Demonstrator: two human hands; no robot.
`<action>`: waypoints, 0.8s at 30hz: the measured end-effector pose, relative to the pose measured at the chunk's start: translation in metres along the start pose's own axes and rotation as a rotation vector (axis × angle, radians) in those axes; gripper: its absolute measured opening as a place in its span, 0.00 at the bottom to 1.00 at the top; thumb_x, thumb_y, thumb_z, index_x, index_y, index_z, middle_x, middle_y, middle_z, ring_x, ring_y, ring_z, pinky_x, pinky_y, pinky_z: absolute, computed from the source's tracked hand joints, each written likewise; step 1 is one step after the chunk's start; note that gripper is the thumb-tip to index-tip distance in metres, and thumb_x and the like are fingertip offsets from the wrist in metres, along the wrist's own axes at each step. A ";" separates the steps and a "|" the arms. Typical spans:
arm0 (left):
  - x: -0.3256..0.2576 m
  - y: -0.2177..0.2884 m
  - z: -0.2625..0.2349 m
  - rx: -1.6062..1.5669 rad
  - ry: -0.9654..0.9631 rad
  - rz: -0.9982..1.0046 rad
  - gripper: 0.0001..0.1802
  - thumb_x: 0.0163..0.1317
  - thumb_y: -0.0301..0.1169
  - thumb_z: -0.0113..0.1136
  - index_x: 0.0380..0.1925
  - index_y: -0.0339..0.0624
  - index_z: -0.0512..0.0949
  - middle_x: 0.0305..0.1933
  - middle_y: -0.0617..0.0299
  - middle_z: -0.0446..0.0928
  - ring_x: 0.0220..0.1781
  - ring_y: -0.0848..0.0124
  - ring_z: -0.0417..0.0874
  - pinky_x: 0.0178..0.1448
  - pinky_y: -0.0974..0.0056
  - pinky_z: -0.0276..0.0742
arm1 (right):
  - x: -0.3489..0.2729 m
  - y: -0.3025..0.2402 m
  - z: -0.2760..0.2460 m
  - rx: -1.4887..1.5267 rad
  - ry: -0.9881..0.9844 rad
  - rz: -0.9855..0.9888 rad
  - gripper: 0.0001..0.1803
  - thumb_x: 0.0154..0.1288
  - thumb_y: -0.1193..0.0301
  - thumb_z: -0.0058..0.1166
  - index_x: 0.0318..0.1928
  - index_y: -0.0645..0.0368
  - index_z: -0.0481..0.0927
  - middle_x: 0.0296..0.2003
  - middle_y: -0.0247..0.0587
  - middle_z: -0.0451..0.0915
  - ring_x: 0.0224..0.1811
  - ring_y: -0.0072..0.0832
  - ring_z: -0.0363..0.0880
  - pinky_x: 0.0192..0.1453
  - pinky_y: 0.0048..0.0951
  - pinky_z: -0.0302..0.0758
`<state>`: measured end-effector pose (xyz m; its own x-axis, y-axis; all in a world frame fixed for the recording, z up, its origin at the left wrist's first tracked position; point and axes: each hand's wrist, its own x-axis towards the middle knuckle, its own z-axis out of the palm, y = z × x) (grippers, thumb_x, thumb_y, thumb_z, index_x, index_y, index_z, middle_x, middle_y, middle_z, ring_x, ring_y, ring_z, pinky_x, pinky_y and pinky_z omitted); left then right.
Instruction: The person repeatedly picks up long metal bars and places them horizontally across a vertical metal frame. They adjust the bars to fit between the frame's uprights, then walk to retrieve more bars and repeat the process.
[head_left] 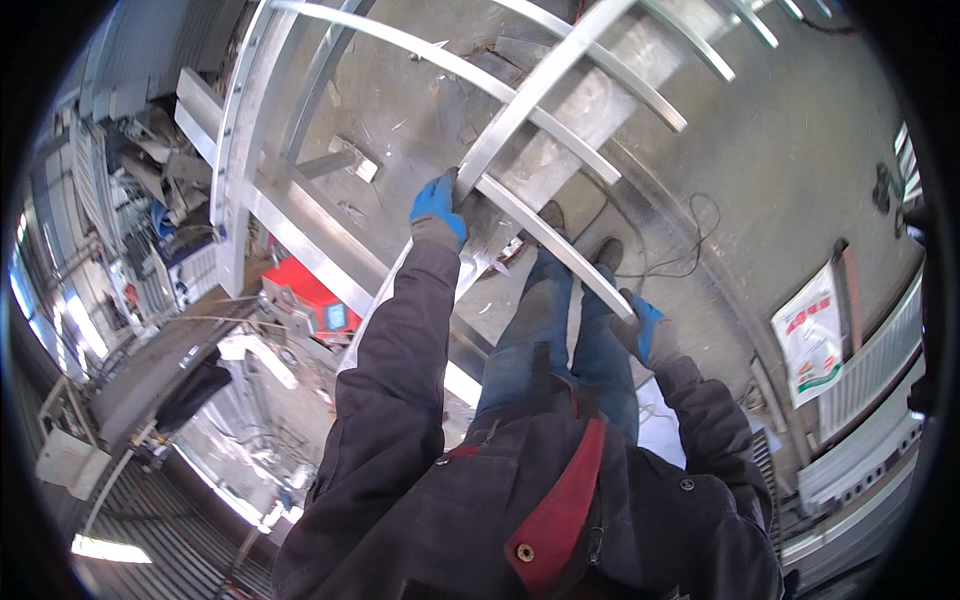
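Observation:
A ladder-like frame of silvery metal bars (545, 85) reaches from in front of me toward the far right, with several crossbars along one long rail. My left hand (438, 208), in a blue and grey glove, is closed on the near end of that rail, where the nearest crossbar (556, 244) joins it. At the right end of this crossbar is my right hand (647, 328), gloved alike and closed around the bar's tip; some of its fingers are hidden. My boots show on the floor beneath the crossbar.
Large metal beams (310, 235) stand at left, close to my left forearm. Beside them sits a red machine (300, 292) with a small screen. A loose cable (690, 262) lies on the floor. At right are a white printed bag (808, 335) and ribbed metal panels (875, 375).

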<state>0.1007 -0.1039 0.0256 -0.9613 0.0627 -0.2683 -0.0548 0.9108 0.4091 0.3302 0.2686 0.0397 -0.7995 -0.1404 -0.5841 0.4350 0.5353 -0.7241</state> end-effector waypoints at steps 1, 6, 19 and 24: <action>-0.002 0.000 0.000 0.017 -0.001 -0.011 0.33 0.62 0.39 0.68 0.68 0.47 0.73 0.64 0.46 0.77 0.65 0.46 0.76 0.70 0.52 0.72 | 0.003 -0.004 -0.003 -0.019 -0.008 0.017 0.35 0.65 0.56 0.67 0.66 0.62 0.74 0.53 0.58 0.84 0.54 0.52 0.85 0.56 0.43 0.81; -0.006 0.003 0.000 -0.015 0.027 -0.101 0.34 0.63 0.42 0.67 0.68 0.45 0.72 0.66 0.46 0.75 0.67 0.46 0.74 0.70 0.50 0.72 | 0.023 -0.024 -0.001 -0.052 -0.015 0.001 0.31 0.64 0.56 0.66 0.63 0.58 0.77 0.47 0.57 0.86 0.49 0.52 0.87 0.52 0.43 0.81; 0.019 -0.020 -0.018 -0.675 -0.021 -0.360 0.32 0.65 0.45 0.67 0.63 0.36 0.76 0.57 0.50 0.81 0.57 0.56 0.83 0.59 0.56 0.79 | 0.148 -0.162 0.045 -0.133 -0.109 0.115 0.41 0.62 0.49 0.64 0.68 0.62 0.71 0.50 0.65 0.83 0.55 0.57 0.82 0.58 0.48 0.77; 0.080 -0.034 -0.027 -0.971 -0.198 -0.581 0.31 0.66 0.48 0.68 0.58 0.32 0.78 0.50 0.56 0.83 0.49 0.66 0.86 0.52 0.63 0.83 | 0.145 -0.165 0.042 -0.030 -0.064 0.042 0.42 0.61 0.53 0.66 0.68 0.66 0.71 0.47 0.62 0.85 0.47 0.51 0.85 0.53 0.43 0.79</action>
<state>0.0182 -0.1410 0.0138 -0.6678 -0.1224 -0.7343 -0.7442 0.1295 0.6553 0.1597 0.1252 0.0592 -0.7519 -0.1698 -0.6370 0.4543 0.5667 -0.6873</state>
